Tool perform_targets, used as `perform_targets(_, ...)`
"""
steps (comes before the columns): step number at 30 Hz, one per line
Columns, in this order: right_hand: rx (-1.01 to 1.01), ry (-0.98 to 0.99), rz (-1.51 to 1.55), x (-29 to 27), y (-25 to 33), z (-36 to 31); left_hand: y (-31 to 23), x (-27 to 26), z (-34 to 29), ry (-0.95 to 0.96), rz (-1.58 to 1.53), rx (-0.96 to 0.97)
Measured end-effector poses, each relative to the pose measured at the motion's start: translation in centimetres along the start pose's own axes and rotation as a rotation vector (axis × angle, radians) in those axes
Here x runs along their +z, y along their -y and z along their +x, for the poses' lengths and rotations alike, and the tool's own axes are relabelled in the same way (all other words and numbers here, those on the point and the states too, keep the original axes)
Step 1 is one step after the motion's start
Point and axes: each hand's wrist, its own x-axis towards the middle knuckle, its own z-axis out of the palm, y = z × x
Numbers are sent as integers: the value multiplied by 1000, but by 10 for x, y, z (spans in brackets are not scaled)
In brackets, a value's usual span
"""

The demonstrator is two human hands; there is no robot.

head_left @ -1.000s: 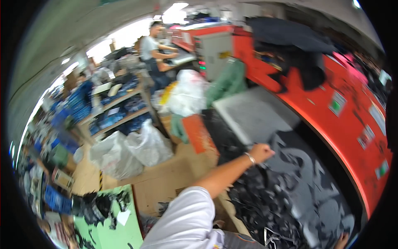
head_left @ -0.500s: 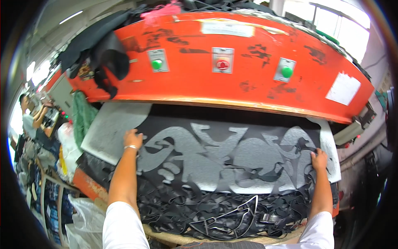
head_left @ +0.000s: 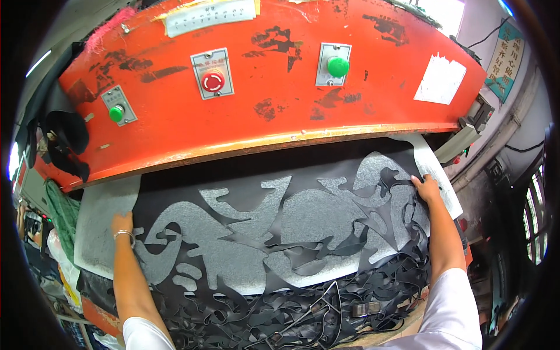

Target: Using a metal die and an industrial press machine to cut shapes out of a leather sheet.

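Observation:
A black leather-like sheet (head_left: 256,166), full of large curved cut-outs, lies over a pale grey-white board (head_left: 102,230) that shows through the holes. At the sheet's left edge is my left hand (head_left: 122,224), a bracelet on its wrist; its fingers are closed on the edge and partly hidden. My right hand (head_left: 429,188) pinches the right edge between thumb and fingers. Between the two hands, narrow strips of the sheet sag and twist around the openings. Along the sheet's near side lies a tangle of black offcuts (head_left: 233,318).
A red machine beam (head_left: 256,111) spans the far side above the board, with two green push-buttons (head_left: 338,67) and a red one (head_left: 212,81). On the offcuts rest a thin metal cutting die (head_left: 329,318) and a small metal piece (head_left: 366,309). Green cloth (head_left: 61,210) hangs at left.
My view has turned to the right and tilted, so the beam and board appear farther left. Both hands remain at the sheet's side edges.

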Motion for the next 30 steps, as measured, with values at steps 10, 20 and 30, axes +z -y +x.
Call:
perform_targets(10,-37,-102,-151,10,-6,-1,-46,-8,-18,-21,119,-70)
perform_targets(20,-118,-83,-230,-6,-60,-34,6,-18,-35,6,134,7)
perform_targets(30,-74,-25,-234,-18,-101,-67,73,-46,-69,64,167,56)
